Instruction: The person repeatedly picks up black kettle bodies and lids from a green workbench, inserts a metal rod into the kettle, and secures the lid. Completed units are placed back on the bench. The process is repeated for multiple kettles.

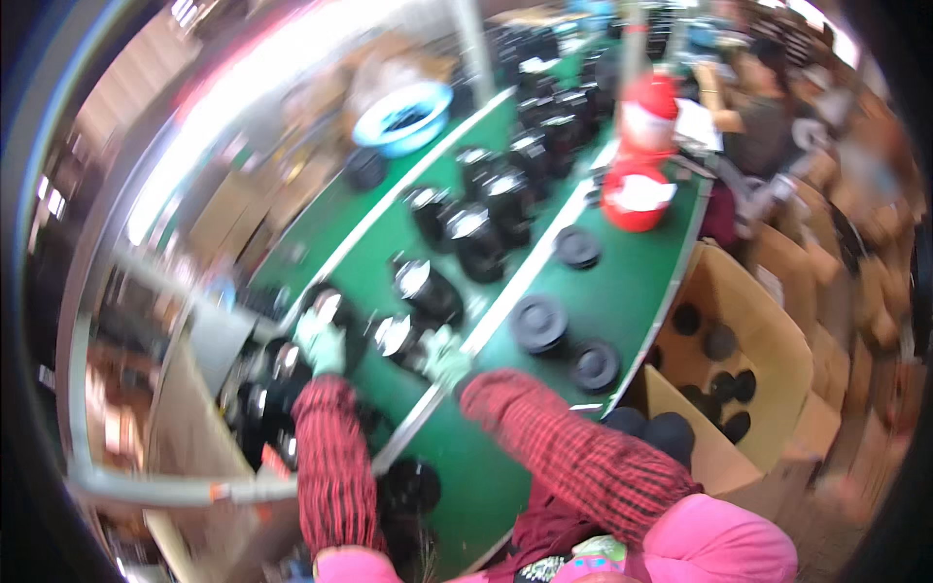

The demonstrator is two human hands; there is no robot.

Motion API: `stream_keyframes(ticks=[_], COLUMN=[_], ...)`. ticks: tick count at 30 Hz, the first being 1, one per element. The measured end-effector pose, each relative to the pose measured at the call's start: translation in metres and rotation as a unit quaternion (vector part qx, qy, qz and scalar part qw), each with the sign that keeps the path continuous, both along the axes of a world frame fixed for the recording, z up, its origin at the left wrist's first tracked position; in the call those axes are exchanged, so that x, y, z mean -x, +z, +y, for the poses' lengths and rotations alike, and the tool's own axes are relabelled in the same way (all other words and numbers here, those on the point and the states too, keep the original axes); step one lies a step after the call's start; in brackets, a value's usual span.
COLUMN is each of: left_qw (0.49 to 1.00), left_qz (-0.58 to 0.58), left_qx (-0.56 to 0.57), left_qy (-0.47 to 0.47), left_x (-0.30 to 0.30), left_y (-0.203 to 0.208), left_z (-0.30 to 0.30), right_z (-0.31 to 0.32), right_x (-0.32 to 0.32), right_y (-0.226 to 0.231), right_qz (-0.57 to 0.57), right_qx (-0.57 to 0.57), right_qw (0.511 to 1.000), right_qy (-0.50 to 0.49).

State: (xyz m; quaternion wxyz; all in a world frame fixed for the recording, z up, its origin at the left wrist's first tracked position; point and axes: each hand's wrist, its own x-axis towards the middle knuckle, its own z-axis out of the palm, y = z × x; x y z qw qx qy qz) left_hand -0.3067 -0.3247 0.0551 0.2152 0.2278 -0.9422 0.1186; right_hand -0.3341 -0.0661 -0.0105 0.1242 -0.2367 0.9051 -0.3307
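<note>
Both my hands wear pale green gloves, and motion smears the fingers. My left hand [323, 342] is closed on a glossy black rounded vessel [328, 303] at the left side of the green work surface [505, 442]. Against the side of another glossy black vessel [395, 337], which lies tilted, my right hand [447, 360] is closed, its fingertips partly hidden. Just beyond it is a similar black vessel [428, 291]. Further up the surface stand several more black vessels [476, 241] in a loose row.
Round black lids [539, 323] lie right of a pale dividing strip [525, 282]. Red containers [637, 194] stand beyond them. An open cardboard box [768, 330] with black round pieces is at the right. A light blue basin [403, 119] sits far left; a person [768, 117] is far right.
</note>
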Motion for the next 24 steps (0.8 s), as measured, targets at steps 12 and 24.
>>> stream_keyframes(ticks=[12, 24], left_qw=[0.966, 0.857], left_qz=[0.135, 0.011], left_qx=[0.047, -0.308], left_qy=[-0.216, -0.414], left_x=[-0.135, -0.237], left_y=[0.128, 0.120], left_z=[0.136, 0.330], right_z=[0.140, 0.378], right_x=[-0.026, -0.127], right_y=[0.076, 0.163], right_qz=[0.168, 0.209], right_qx=[0.188, 0.210], right_qw=[0.964, 0.913], right_qy=[0.082, 0.281])
